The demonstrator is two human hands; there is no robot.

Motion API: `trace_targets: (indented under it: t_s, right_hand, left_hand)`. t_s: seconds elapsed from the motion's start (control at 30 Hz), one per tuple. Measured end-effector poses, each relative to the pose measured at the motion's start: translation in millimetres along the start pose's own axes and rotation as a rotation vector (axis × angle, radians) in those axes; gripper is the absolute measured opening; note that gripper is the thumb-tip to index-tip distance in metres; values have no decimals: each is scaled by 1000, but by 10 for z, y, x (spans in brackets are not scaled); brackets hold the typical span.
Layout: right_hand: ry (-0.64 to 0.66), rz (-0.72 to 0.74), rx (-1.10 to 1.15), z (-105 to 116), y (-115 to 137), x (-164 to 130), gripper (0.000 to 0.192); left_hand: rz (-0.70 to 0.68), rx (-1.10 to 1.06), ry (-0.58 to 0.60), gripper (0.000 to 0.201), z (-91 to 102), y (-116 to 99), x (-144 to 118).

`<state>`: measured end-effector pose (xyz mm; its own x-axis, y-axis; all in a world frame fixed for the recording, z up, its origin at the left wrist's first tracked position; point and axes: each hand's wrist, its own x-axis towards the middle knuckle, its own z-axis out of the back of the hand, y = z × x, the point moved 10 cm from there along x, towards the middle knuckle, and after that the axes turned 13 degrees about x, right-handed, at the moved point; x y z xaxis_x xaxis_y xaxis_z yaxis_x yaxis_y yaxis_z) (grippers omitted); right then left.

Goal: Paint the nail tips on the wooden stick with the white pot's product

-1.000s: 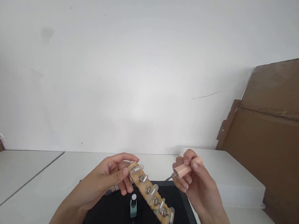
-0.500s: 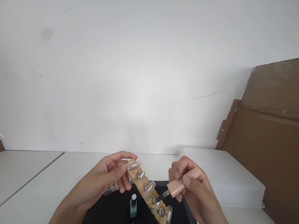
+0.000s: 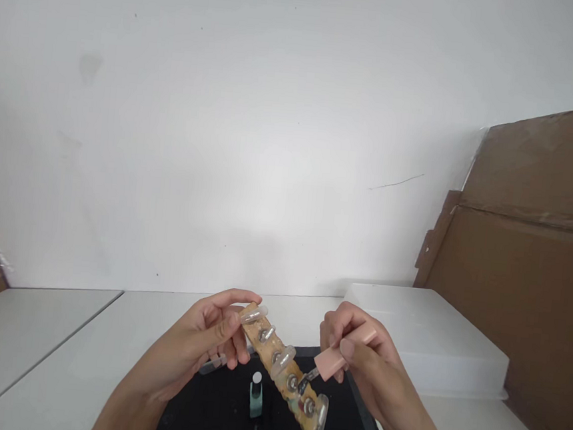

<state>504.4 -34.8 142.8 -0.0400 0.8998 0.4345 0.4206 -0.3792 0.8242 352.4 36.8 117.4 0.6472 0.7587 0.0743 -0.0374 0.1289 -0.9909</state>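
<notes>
My left hand pinches the upper end of a tan nail tip stand, which slants down to the right. Clear false nails sit on several of its round metal mounts. In my right hand is a nail polish brush with a pink cap, closed between thumb and fingers. The dark bristles point down-left and reach a mount in the lower half of the stand; whether they touch a nail there I cannot tell. Below the stand, a teal nail polish bottle with a black cap stands upright.
The bottle stands on a black tray on a white table. To the right is a white translucent plastic box. Cardboard rises at the right side, with a white wall behind.
My right hand has shifted slightly left, bringing the brush with it. The nail tip stand has moved a little to the left in my left hand.
</notes>
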Motion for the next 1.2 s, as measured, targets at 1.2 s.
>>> trace_targets:
  t_s: [1.2]
  right_hand:
    - [52,54,-34,-31,53,-20,21]
  left_hand:
    - [-7,0,17,38,21,15,12]
